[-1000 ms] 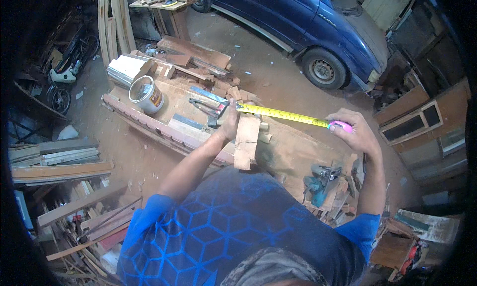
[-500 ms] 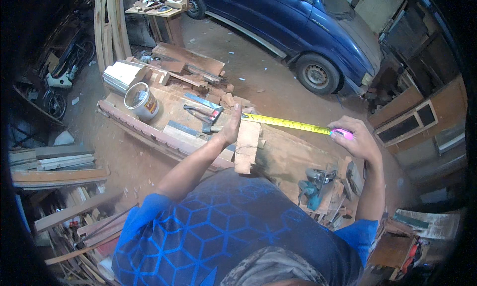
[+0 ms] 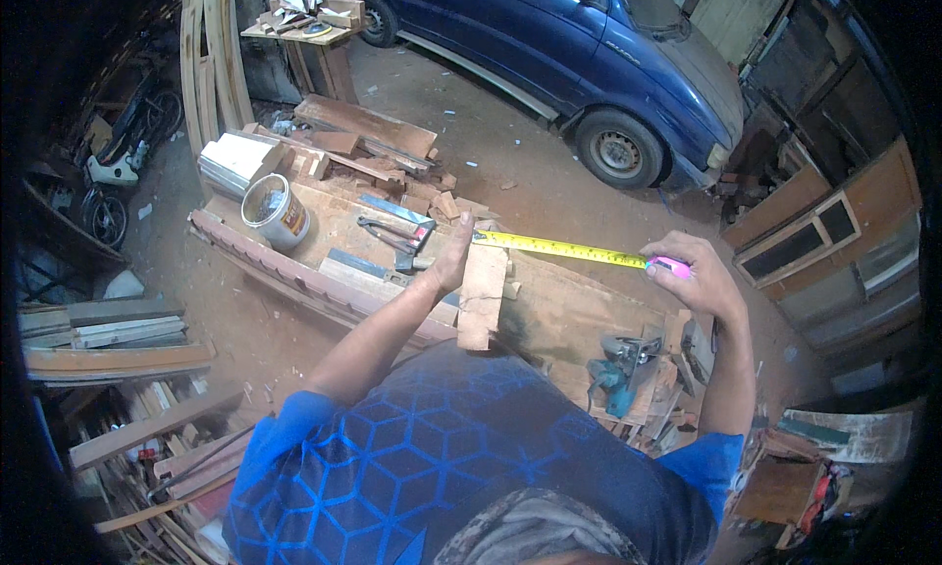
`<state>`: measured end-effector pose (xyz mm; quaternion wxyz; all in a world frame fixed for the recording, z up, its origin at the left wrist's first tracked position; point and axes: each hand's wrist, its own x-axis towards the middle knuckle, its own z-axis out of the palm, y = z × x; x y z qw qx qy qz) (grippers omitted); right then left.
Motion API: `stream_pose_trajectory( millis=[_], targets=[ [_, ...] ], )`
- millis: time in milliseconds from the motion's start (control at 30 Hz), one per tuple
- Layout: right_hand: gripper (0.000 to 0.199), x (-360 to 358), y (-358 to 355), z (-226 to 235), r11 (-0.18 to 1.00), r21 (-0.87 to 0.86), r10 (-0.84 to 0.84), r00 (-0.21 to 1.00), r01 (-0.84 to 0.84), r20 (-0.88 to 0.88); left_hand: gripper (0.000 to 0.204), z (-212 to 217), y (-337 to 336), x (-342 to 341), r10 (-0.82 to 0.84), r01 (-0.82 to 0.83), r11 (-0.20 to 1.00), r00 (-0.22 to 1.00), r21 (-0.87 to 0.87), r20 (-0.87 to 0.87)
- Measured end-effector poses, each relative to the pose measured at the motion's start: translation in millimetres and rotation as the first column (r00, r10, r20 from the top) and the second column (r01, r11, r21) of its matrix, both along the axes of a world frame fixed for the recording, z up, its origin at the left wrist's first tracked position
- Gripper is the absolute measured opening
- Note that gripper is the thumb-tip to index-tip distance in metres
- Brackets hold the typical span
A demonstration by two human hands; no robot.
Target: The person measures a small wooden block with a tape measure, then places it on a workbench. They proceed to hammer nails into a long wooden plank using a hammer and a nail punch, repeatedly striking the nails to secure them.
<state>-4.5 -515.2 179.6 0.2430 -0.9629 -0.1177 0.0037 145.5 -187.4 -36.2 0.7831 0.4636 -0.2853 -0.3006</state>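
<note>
Head view: left hand (image 3: 453, 254) flat, pinning yellow tape (image 3: 559, 248); right hand (image 3: 692, 281) grip clamped on pink case (image 3: 669, 266); bucket (image 3: 276, 212) contents unclear.

Dirt floor (image 3: 510, 143) — reddish, littered with offcuts. Blue car (image 3: 589, 55) parked beyond the hands; stacked timber (image 3: 108, 334) left of them.

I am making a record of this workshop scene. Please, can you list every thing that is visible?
tape measure: one, yellow blade with pink case, stretched over the workbench
wood block: one, brown, on the workbench under the tape end
workbench: one, brown wood, centre
paint can: one, white, bench left end
power tool: one, teal, bench right
car: one, blue, top
left hand: one, pressing the tape end
right hand: one, grip on the pink case
</note>
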Motion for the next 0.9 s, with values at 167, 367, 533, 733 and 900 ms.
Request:
stream_pose_trajectory(
  millis=[167,367,533,733,900],
  targets=[
    [0.036,1,0,-2,1.0,0.004,-0.011,1.0,0.011,-0.014,0.085,-10,2,7,-0.004,0.003,1.0,0.998,0.001,0.059],
    [0.037,-1,-3,-7,1.0,0.023,-0.015,1.0,0.015,-0.009,0.086,0,1,2,-0.014,0.014,1.0,1.0,0.006,0.024],
    [0.037,-1,-1,-6,1.0,0.02,-0.019,1.0,0.019,-0.02,0.088,17,-1,-9,0.075,-0.075,0.996,0.997,0.057,0.013],
    [0.038,2,2,-8,1.0,0.003,-0.003,1.0,0.003,-0.016,0.081,-15,1,9,0.064,-0.072,0.996,0.987,0.046,0.149],
    [0.037,0,5,-7,1.0,0.016,-0.018,1.0,0.018,-0.017,0.086,7,0,-1,0.144,-0.165,0.982,0.969,0.091,0.201]
  ],
)
